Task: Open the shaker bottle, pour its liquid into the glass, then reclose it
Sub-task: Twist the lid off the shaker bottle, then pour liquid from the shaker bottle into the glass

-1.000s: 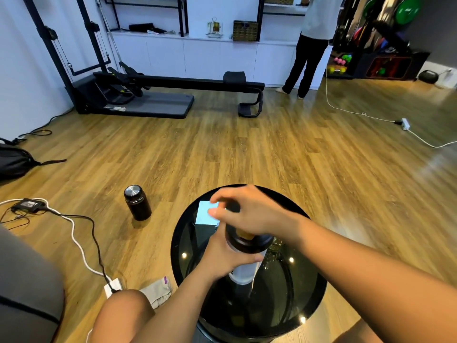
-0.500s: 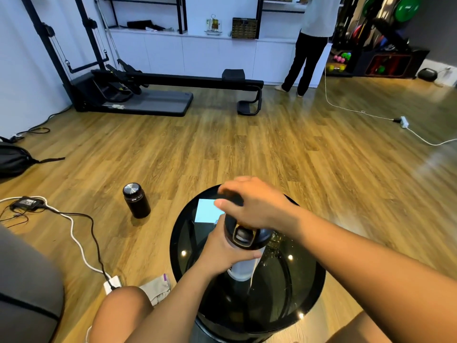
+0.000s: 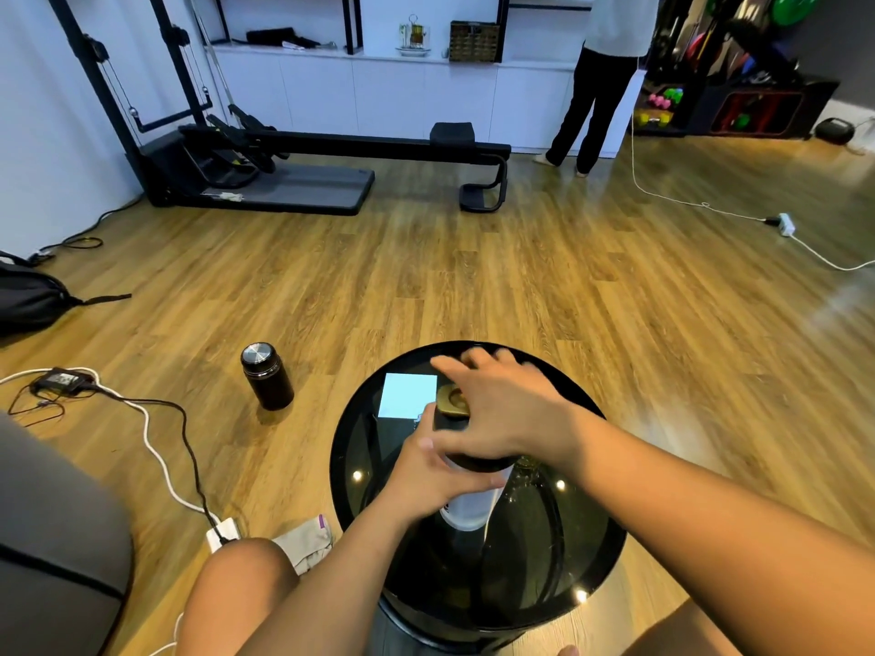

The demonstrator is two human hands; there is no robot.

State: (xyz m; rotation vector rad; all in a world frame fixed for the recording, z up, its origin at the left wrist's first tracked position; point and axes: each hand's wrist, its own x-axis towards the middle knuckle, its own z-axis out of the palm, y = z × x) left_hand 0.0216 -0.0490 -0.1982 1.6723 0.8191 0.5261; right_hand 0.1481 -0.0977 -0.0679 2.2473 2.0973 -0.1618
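The shaker bottle (image 3: 468,511) has a white body and a black lid with a gold flip tab (image 3: 450,401). It stands upright near the middle of the round black glass table (image 3: 544,565). My left hand (image 3: 424,482) wraps the bottle's body just under the lid. My right hand (image 3: 511,414) lies over the lid from above, thumb round its near side, fingers reaching past the far edge and blurred. A glint of the glass (image 3: 526,464) shows just right of the bottle, mostly hidden under my right wrist.
A pale blue square note (image 3: 408,395) lies on the table behind the bottle. On the floor to the left stand a black steel flask (image 3: 267,377) and cables with a charger (image 3: 61,381). A grey seat (image 3: 47,537) is at far left. A person (image 3: 597,87) stands at the back cabinets.
My right hand has turned on the lid, its fingers swinging from the left side toward the far edge, which uncovers the gold tab. My left hand keeps its hold on the body.
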